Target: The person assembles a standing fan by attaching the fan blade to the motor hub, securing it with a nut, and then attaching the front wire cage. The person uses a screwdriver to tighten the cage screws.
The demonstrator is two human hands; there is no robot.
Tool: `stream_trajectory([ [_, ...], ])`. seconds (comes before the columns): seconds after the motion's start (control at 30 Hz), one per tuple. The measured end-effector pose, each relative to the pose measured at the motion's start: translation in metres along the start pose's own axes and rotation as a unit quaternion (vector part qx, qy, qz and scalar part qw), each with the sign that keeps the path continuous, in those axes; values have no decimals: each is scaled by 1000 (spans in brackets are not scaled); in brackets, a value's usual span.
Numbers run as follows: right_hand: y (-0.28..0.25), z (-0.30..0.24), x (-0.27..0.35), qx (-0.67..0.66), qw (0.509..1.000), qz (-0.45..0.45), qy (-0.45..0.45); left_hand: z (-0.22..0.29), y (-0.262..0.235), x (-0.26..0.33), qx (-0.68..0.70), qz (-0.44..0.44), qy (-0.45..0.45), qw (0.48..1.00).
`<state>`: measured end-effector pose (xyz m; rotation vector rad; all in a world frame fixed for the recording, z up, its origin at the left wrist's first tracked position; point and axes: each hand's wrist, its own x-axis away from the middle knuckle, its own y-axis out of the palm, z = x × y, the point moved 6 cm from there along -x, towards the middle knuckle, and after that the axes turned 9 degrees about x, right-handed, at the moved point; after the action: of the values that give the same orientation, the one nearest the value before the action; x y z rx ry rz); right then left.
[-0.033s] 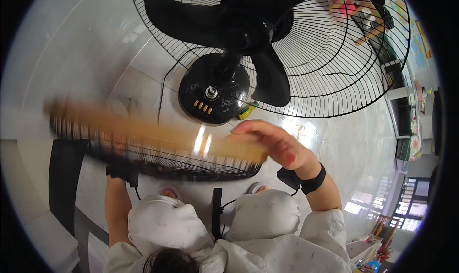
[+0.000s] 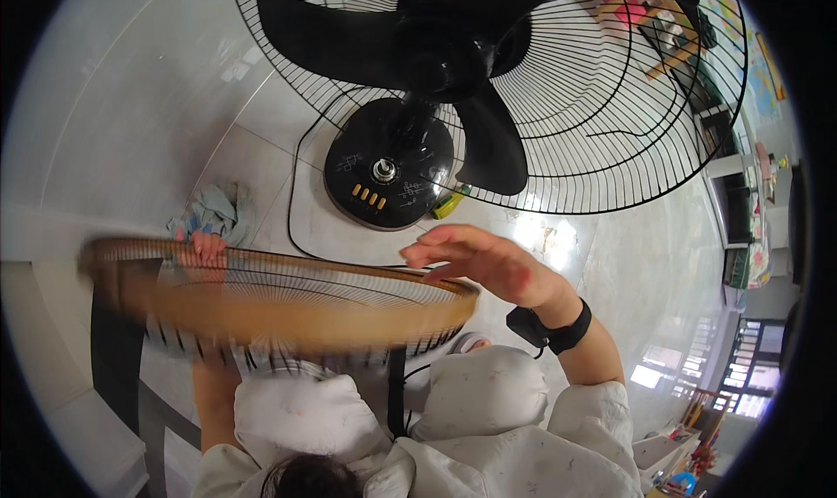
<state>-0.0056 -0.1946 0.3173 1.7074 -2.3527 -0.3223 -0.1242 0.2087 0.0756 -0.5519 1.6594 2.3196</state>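
Over tiled floor (image 2: 636,280), the fan guard (image 2: 288,319) spans left-to-right, steeply tilted.

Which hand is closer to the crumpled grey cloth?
Left. The left hand, holding the fan cover, is just below the cloth in the picture; the right hand is open, well away to the right.

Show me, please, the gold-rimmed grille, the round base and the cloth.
Gold-rimmed grille (image 2: 288,324): head view, on its blurred near rim.
Round base (image 2: 392,195): head view, on its black top.
Cloth (image 2: 221,212): head view, on its crumpled middle.
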Motion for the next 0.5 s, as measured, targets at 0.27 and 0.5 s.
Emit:
stream_trajectory([
  [0.27, -183, 203, 74, 186, 746, 526, 364, 26, 20, 9, -41, 204, 18, 978],
  [0.5, -235, 267, 36, 800, 440, 265, 310, 48, 31, 3, -73, 265, 81, 958],
])
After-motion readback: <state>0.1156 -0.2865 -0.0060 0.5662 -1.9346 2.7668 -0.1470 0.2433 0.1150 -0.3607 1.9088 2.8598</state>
